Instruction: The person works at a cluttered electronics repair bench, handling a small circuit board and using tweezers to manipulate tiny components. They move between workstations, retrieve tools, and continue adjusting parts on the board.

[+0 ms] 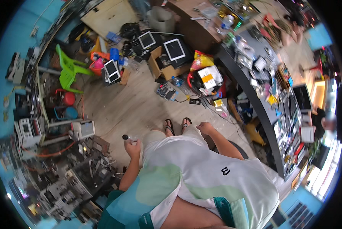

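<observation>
My left hand is closed around a small clear bottle with a black cap, held out in front of my left knee. My right hand rests on my right thigh with the fingers curled and nothing in it. I am looking down over my pale shirt at my two feet in black sandals on the wooden floor.
A dark counter crowded with small electronics and tools runs along the right. Cardboard boxes with tablets, a power strip and a circuit board lie ahead. A green plastic chair and stacked machines stand on the left.
</observation>
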Action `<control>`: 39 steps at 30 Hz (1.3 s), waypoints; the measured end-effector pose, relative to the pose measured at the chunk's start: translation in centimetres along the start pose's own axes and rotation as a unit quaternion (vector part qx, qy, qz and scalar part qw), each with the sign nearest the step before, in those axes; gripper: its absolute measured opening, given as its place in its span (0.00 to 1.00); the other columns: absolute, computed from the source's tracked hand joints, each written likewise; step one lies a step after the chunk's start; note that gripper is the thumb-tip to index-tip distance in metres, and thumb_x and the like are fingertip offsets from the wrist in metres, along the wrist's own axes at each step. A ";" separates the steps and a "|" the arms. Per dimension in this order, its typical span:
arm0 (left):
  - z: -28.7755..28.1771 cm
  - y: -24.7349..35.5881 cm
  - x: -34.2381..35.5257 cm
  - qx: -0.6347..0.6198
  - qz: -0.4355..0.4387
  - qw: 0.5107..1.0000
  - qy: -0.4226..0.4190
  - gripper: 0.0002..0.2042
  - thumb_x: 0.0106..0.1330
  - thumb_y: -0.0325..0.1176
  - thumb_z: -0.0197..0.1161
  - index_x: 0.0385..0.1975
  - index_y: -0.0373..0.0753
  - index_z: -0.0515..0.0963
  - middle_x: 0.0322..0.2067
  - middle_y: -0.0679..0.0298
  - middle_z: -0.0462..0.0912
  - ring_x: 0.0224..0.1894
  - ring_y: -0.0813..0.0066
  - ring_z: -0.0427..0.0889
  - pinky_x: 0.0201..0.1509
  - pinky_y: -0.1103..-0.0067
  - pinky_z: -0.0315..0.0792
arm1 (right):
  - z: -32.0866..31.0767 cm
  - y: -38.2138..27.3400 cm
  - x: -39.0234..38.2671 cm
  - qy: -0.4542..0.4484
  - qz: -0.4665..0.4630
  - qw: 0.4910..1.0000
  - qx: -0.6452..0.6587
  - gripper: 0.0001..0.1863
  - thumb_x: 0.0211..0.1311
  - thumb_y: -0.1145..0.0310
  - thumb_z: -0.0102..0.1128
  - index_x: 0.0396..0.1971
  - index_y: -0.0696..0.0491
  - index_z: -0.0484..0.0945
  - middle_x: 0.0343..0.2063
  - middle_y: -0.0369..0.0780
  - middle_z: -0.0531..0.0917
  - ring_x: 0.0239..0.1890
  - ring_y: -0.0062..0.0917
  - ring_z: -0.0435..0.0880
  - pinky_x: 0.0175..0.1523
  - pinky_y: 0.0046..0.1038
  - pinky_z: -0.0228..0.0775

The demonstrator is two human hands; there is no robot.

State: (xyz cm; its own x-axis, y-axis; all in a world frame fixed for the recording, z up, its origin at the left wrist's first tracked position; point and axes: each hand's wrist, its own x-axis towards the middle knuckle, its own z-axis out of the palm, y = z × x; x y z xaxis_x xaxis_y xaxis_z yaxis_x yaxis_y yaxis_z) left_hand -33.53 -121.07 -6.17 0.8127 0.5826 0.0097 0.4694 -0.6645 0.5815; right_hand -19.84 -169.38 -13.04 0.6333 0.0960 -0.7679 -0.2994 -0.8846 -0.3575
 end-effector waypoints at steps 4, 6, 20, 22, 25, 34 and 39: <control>-0.6 -5.6 -5.7 -0.084 -0.180 0.976 0.090 0.19 0.56 0.35 0.81 0.38 0.35 0.77 0.34 0.58 0.83 0.38 0.59 0.83 0.50 0.63 0.76 | -3.7 -2.5 7.3 0.015 -0.047 0.998 -0.050 0.32 0.68 0.36 0.63 0.47 0.53 0.91 0.44 0.48 0.92 0.51 0.44 0.90 0.58 0.43 0.81; -0.4 -8.8 -8.9 -0.063 -0.274 0.956 0.085 0.20 0.55 0.34 0.82 0.39 0.34 0.76 0.34 0.58 0.84 0.37 0.60 0.84 0.49 0.64 0.78 | -3.8 -4.0 10.7 0.024 -0.163 0.959 -0.229 0.32 0.72 0.36 0.57 0.48 0.52 0.90 0.41 0.44 0.93 0.51 0.43 0.91 0.59 0.43 0.81; -4.8 -25.2 4.6 -0.107 -0.378 0.891 0.229 0.24 0.52 0.36 0.81 0.45 0.33 0.79 0.39 0.49 0.85 0.46 0.47 0.85 0.56 0.58 0.77 | 7.8 -27.1 25.4 -0.086 -0.118 0.967 -0.208 0.33 0.74 0.38 0.59 0.40 0.57 0.90 0.37 0.47 0.92 0.34 0.40 0.92 0.38 0.42 0.84; -8.1 -26.7 11.0 -0.066 -0.330 0.907 0.255 0.19 0.54 0.33 0.80 0.39 0.35 0.77 0.35 0.54 0.83 0.42 0.50 0.83 0.52 0.59 0.76 | 9.2 -33.8 27.1 0.032 -0.240 0.926 -0.289 0.32 0.75 0.39 0.56 0.39 0.57 0.90 0.37 0.48 0.92 0.35 0.40 0.92 0.40 0.39 0.85; -12.4 -29.8 20.5 -0.053 -0.298 0.905 0.300 0.18 0.55 0.32 0.80 0.37 0.35 0.76 0.33 0.57 0.82 0.39 0.53 0.82 0.51 0.61 0.76 | 7.6 -46.2 28.4 -0.079 -0.194 0.958 -0.195 0.29 0.75 0.40 0.56 0.34 0.53 0.89 0.29 0.44 0.90 0.26 0.32 0.89 0.35 0.31 0.82; -16.8 -36.4 36.4 -0.059 -0.365 0.890 0.268 0.23 0.57 0.35 0.80 0.45 0.28 0.77 0.40 0.48 0.84 0.46 0.50 0.84 0.56 0.63 0.76 | 8.6 -71.1 36.9 -0.180 -0.079 0.972 -0.131 0.26 0.76 0.44 0.60 0.35 0.55 0.88 0.26 0.38 0.88 0.28 0.27 0.89 0.33 0.33 0.83; -18.4 -38.6 43.1 -0.203 -0.436 0.842 0.244 0.26 0.57 0.36 0.80 0.47 0.25 0.74 0.43 0.49 0.81 0.46 0.58 0.81 0.53 0.65 0.76 | 11.7 -85.9 46.0 -0.168 -0.228 0.877 -0.387 0.16 0.75 0.54 0.60 0.46 0.50 0.87 0.28 0.39 0.90 0.33 0.36 0.91 0.40 0.39 0.83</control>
State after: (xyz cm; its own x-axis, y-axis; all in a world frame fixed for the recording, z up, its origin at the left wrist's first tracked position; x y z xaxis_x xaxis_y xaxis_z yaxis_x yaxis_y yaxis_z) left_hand -22.98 -61.73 -13.19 -0.0659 0.9549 -0.2896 0.5765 0.2734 0.7700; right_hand 26.63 -83.58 -23.86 0.2750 0.5352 -0.7987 0.5882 -0.7508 -0.3006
